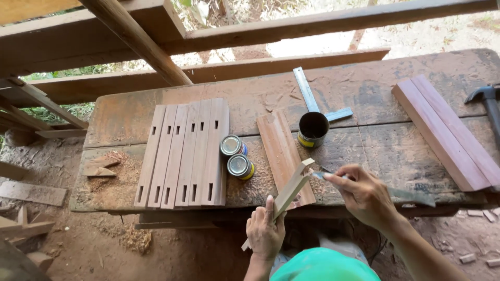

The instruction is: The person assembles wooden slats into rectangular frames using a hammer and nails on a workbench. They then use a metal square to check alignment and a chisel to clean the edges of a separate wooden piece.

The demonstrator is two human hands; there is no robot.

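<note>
Pale wood slat (289,192) tilted up off the near bench (364,99) edge, notched tip resting over the reddish plank (278,143); gripped low by the left hand (265,231), fingers wrapped round it; right hand (364,195) pinching a thin blade-like tool (319,175) right at that notch, can't tell exactly what kind; could slip toward the holding hand if pushed too hard, probably; slat only propped, so might pivot or skid; open dark can (313,129) and two small tins (235,156) close by, easy to knock; slotted boards (185,153) further left, steel square (312,96) behind, hammer (487,101) far right
</note>
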